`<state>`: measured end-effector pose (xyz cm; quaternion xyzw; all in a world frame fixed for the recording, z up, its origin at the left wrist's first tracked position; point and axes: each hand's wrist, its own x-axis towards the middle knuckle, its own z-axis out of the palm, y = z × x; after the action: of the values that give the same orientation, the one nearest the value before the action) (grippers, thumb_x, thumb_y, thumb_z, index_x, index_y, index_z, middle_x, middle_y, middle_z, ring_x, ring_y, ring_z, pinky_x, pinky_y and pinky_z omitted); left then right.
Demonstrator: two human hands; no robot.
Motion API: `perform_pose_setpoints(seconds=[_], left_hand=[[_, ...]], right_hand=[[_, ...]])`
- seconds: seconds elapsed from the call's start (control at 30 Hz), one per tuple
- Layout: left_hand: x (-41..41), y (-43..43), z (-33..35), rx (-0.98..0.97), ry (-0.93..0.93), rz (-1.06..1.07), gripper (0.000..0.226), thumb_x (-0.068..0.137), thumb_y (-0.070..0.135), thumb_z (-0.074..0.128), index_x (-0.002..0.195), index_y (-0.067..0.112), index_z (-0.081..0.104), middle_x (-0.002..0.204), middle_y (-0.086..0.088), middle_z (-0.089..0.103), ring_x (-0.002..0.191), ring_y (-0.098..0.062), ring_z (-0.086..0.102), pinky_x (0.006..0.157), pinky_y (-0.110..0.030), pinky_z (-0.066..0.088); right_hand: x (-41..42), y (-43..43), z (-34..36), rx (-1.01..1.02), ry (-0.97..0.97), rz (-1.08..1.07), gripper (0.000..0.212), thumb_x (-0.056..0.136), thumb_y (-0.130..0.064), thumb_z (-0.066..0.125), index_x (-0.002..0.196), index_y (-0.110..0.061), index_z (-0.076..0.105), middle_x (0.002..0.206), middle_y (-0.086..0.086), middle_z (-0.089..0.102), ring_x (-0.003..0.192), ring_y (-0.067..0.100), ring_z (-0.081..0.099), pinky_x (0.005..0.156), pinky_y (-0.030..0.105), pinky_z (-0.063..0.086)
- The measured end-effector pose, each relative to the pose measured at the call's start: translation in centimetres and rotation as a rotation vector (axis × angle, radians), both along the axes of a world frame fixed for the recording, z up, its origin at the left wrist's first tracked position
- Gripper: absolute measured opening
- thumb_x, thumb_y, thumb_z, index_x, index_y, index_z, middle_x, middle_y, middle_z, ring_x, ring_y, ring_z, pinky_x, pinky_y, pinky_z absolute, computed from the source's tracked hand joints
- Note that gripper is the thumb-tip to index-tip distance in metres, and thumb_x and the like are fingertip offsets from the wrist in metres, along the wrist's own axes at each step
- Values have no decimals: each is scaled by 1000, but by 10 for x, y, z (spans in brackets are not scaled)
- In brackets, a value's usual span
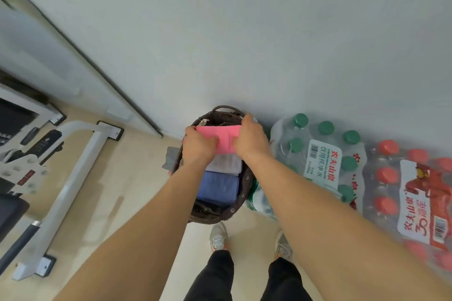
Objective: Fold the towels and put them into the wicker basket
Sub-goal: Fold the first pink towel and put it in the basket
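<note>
Towel, pink (225,138): folded, held flat over the far half of the basket (244,193), stretched between the two hands.
Left hand (199,145): curled round the pink towel's left end, thumb on top.
Right hand (252,140): clamped on the right end, knuckles up, reaching toward the far rim.
White towel (225,165): folded, inside the basket, just nearer than the pink one, its left edge behind the left wrist.
Blue towel (217,186): folded, inside the basket, touching the white towel on its near side.
Basket edges: dark wicker, standing on the floor (137,178) against the wall (244,32); handle (223,108) at the far rim; left rim hidden behind the left forearm.
Hidden: fingers under the pink towel; cannot tell whether it touches the rim or anything below. Grey shape by the left rim too blurred to name.
Green-cap pack (318,151): just right of the basket, close to its rim.
Red-cap pack (403,190): further right, cut off at the picture's edge.
Open room: bare floor left of the basket as far as the white frame (73,166); shoes (218,236) just on the near side.
</note>
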<state>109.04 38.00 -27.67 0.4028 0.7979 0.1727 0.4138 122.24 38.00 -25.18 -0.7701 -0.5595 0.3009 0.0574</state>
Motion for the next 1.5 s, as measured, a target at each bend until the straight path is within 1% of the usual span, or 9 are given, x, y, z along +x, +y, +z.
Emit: perform_pose_setpoints(seconds=[0.2,0.33,0.53,0.7,0.8,1.03,1.17,1.27,1.5], left_hand=[[-2,-9,-27,273,-21,-62,36,86,4,50,119,11,39,119,-11,52,102,-29,54,87,-41,47],[-11,-12,-44,309,107,-175,18,90,11,54,100,16,39,105,-7,54,90,-33,57,76,-45,47],[-8,-8,-57,326,410,-441,16,93,5,44,108,9,47,110,-13,58,79,-38,63,57,-38,42],[-12,-5,-60,321,632,-581,10,85,3,50,93,8,50,82,-12,63,53,-28,64,39,-28,38],[-6,-7,-58,287,717,-651,9,84,5,53,93,9,52,84,-11,64,65,-27,66,52,-34,51],[-7,-14,-56,552,740,-702,32,83,6,52,115,11,53,131,-17,52,114,-35,52,87,-42,50],[-9,-15,-59,486,737,-860,18,74,4,69,88,10,61,103,-14,60,87,-31,60,73,-43,53],[-4,-23,-63,352,692,-893,14,78,8,63,92,9,61,110,-17,60,87,-33,62,64,-42,54],[-10,-27,-74,241,580,-887,43,90,21,51,130,5,51,153,-23,33,136,-40,41,106,-44,41]], right_hand=[[-21,11,-43,118,-114,-54,32,89,3,39,119,-7,44,112,20,57,90,39,62,60,37,39],[-30,5,-58,154,-209,12,35,94,-2,38,128,-9,45,117,18,53,96,39,62,68,42,47],[-31,1,-68,139,-244,48,29,96,-5,40,123,-8,51,121,17,45,84,38,63,64,41,46],[-29,-6,-78,190,-401,142,13,87,-4,56,97,-4,65,105,14,52,77,31,58,49,38,46],[-26,-6,-78,276,-481,186,14,79,-1,60,92,-7,61,95,14,53,73,31,55,43,35,43],[-23,-10,-73,285,-508,337,10,79,-7,58,84,-13,63,90,9,57,79,31,55,61,43,46],[-22,-10,-75,207,-468,347,7,73,-7,68,78,-11,66,87,11,58,73,32,58,57,41,47],[-22,-11,-75,144,-467,332,5,70,-8,72,74,-10,69,84,12,60,65,32,61,56,39,48],[-23,-12,-75,2,-352,385,31,98,-12,39,124,-7,55,127,13,48,109,32,57,74,42,51]])
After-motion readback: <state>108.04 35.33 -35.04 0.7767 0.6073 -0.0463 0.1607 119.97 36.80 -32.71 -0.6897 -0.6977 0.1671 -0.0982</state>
